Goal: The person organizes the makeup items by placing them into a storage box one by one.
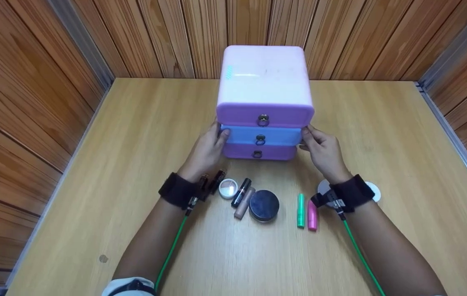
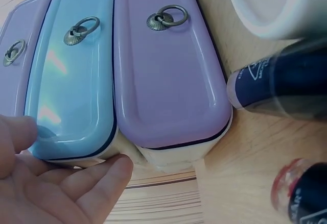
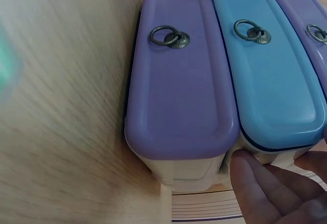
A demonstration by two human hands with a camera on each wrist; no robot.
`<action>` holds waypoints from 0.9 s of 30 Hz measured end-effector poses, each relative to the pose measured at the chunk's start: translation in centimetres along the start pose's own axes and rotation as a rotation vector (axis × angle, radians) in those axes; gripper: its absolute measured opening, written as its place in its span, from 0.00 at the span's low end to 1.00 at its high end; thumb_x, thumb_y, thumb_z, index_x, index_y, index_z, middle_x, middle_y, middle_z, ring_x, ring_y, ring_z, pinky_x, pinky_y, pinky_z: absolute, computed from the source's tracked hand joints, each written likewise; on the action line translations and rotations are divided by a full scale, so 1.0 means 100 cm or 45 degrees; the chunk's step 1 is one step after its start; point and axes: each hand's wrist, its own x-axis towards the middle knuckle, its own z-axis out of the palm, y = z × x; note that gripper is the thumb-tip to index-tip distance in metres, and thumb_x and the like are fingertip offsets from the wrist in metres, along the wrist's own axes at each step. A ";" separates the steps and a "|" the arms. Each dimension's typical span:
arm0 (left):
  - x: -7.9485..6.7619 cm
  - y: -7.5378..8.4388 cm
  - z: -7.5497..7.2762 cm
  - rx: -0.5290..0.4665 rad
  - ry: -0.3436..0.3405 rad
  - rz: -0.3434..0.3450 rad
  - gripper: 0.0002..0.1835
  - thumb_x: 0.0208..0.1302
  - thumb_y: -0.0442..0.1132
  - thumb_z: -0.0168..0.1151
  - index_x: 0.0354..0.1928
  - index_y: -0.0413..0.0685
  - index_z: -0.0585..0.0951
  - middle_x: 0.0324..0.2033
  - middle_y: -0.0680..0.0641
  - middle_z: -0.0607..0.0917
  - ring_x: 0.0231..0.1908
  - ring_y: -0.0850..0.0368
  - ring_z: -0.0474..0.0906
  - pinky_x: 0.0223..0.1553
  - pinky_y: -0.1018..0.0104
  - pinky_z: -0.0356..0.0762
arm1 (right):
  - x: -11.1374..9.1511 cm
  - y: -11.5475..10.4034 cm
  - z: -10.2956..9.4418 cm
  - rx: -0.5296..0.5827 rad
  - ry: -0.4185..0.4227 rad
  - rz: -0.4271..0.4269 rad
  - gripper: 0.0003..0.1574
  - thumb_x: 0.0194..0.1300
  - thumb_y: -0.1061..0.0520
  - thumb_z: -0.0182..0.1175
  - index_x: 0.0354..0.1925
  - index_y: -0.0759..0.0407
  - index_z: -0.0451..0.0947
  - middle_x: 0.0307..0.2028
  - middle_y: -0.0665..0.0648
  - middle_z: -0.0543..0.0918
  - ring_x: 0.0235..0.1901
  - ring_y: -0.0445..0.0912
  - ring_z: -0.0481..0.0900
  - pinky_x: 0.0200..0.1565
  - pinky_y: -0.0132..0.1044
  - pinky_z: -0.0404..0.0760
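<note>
A small three-drawer box (image 1: 264, 82) with a pink top stands at the back middle of the table. Its top and bottom drawer fronts are purple, and the middle drawer (image 1: 241, 135) is blue; each has a metal ring pull. My left hand (image 1: 206, 150) grips the left end of the blue drawer, thumb at its front edge and fingers against its side. At the opposite end, my right hand (image 1: 325, 154) holds the same drawer level, fingertips at its side. In the left wrist view, the left fingers (image 2: 110, 183) lie under the pale side of the blue drawer.
Cosmetics lie in front of the box: a white round compact (image 1: 228, 188), a black tube (image 1: 241, 192), a taupe tube (image 1: 244, 203), a black round jar (image 1: 264, 205), a green tube (image 1: 301, 210) and a pink tube (image 1: 312, 216). My right wrist partly covers white round items (image 1: 374, 191).
</note>
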 end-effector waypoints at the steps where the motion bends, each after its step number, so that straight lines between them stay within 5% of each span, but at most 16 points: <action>1: 0.000 0.001 0.001 0.008 0.006 -0.004 0.31 0.77 0.48 0.44 0.76 0.46 0.52 0.67 0.40 0.68 0.64 0.48 0.67 0.65 0.57 0.64 | 0.000 0.000 -0.001 -0.015 0.000 0.001 0.33 0.73 0.43 0.52 0.66 0.61 0.67 0.60 0.61 0.76 0.46 0.48 0.83 0.45 0.35 0.83; 6: 0.005 0.004 0.004 0.064 0.031 0.000 0.32 0.78 0.48 0.43 0.76 0.43 0.51 0.71 0.41 0.62 0.68 0.50 0.61 0.68 0.61 0.57 | 0.006 -0.002 -0.004 -0.020 0.002 0.011 0.33 0.73 0.42 0.51 0.66 0.60 0.67 0.60 0.62 0.76 0.47 0.48 0.82 0.48 0.38 0.82; 27: 0.016 -0.001 0.006 0.108 0.063 -0.023 0.32 0.77 0.50 0.43 0.75 0.41 0.53 0.69 0.42 0.64 0.67 0.53 0.62 0.67 0.67 0.58 | 0.022 0.007 0.002 0.103 0.026 -0.008 0.34 0.74 0.43 0.50 0.67 0.62 0.66 0.61 0.65 0.75 0.47 0.48 0.83 0.48 0.37 0.82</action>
